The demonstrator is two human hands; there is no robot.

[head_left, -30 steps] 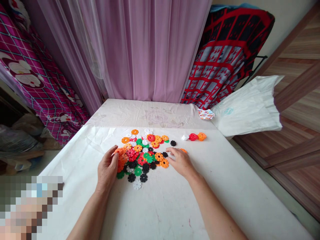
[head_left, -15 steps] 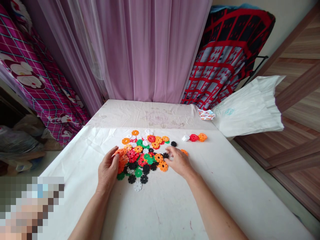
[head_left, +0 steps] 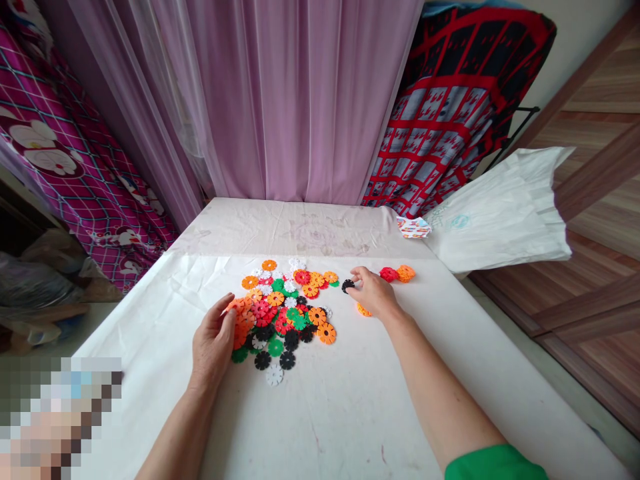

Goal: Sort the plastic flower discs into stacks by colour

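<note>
Flower-shaped plastic discs in orange, red, green, black and white lie in a loose pile [head_left: 284, 319] on the white-covered table. At its left edge, my left hand [head_left: 215, 333] is curved with thumb and fingers apart, touching or very near the orange discs [head_left: 244, 325]. My right hand [head_left: 371, 291] is to the right of the pile, its thumb and fingertips pinched at a black disc [head_left: 347, 287]. An orange disc [head_left: 364, 310] lies partly beneath this hand.
Behind my right hand are a red cluster [head_left: 389, 274] and an orange cluster [head_left: 407, 273] of discs. Farther back are a small patterned box [head_left: 414, 227] and a white bag [head_left: 505, 213] at the table's right edge. A blurred patch covers the lower left.
My right hand has moved right and slightly away from me, off the pile. A black disc at the pile's right edge is gone from there, and a white one shows. My left hand stays almost still.
</note>
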